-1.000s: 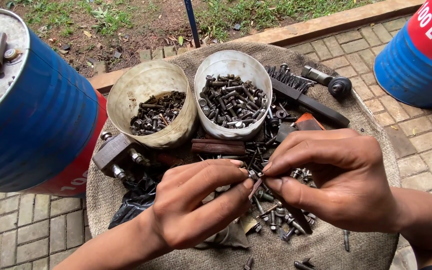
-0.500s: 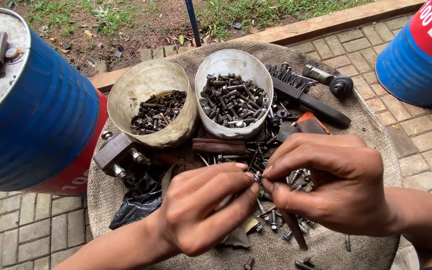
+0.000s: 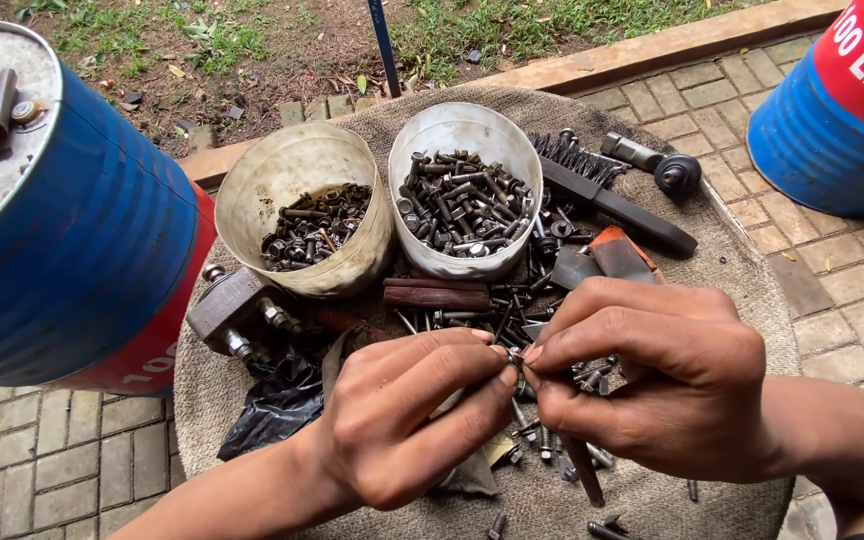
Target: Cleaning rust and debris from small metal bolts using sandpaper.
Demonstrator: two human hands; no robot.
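Note:
My left hand (image 3: pixel 407 420) and my right hand (image 3: pixel 652 375) meet fingertip to fingertip over a round cloth-covered surface (image 3: pixel 742 270). Between the pinched fingers sits a small dark bolt (image 3: pixel 515 357), gripped from both sides. Under the hands lies a scatter of loose bolts and nuts (image 3: pixel 542 440). Beyond them stand two cut plastic tubs: the left tub (image 3: pixel 297 165) holds rusty brown bolts, the right tub (image 3: pixel 467 125) holds darker bolts.
A blue and red drum (image 3: pixel 72 240) stands close at the left, another drum (image 3: pixel 837 110) at the far right. A wire brush (image 3: pixel 612 195), a rusty block with bolts (image 3: pixel 232 310), a black plastic scrap (image 3: pixel 277 405) and a brown bar (image 3: pixel 437 295) lie on the cloth. Brick paving surrounds it.
Both hands stay over the pile. The fingers have shifted slightly while working the small bolt held between them.

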